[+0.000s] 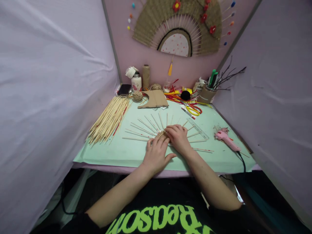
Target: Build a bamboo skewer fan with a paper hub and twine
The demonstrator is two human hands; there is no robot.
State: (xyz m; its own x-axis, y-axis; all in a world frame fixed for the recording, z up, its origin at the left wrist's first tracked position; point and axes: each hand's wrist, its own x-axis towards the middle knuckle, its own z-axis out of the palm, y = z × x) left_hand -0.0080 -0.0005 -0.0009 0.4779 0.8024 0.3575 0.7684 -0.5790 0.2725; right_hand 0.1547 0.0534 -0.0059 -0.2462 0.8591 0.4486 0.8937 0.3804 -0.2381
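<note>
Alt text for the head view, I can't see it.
A person's left hand and right hand touch the hub of thin sticks fanned across a green tabletop. A stick bundle lies left, a pink glue gun right.

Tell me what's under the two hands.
Thin sticks fan out across the green tabletop from around the left hand and right hand. Their inner ends are mostly covered; how they meet, and what lies beneath the palms, cannot be seen.

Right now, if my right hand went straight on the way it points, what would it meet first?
Most likely the thin sticks fanned out on the green tabletop, just ahead of your right hand; it may be touching some, as depth is unclear there.
</note>
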